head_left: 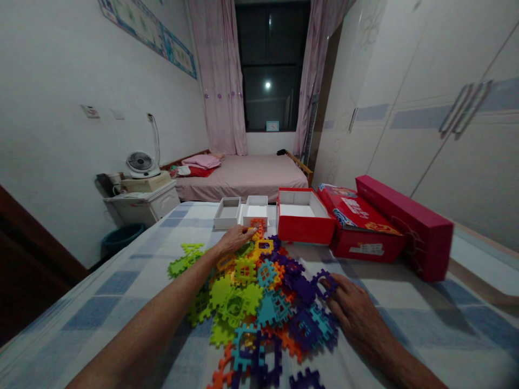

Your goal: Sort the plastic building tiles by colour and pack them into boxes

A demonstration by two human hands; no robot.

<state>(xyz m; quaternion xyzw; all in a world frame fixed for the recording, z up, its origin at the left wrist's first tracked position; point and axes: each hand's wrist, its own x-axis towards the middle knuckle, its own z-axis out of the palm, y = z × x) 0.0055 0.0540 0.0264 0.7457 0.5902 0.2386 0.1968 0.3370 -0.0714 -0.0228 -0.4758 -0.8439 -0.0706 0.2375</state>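
Note:
A heap of flat, notched interlocking building pieces (234, 305) in green, yellow, orange, turquoise and purple lies in front of me. My left hand (237, 240) reaches over the heap to its far end, its fingers closed around the edge of a yellow building piece (254, 236). Just beyond the fingertips is an orange piece (258, 222). On the right side, my right hand (351, 300) grips a purple building piece (324, 284) with an opening in its middle. Its lower fingers rest beside the heap, partly hidden.
Behind the heap stand two small white boxes (227, 215) and an open red box (306, 229). Farther right are a red printed box (365, 246) and a long dark-red box (430, 246). A checked cloth (133, 302) covers the surface. A bed (259, 170) stands beyond.

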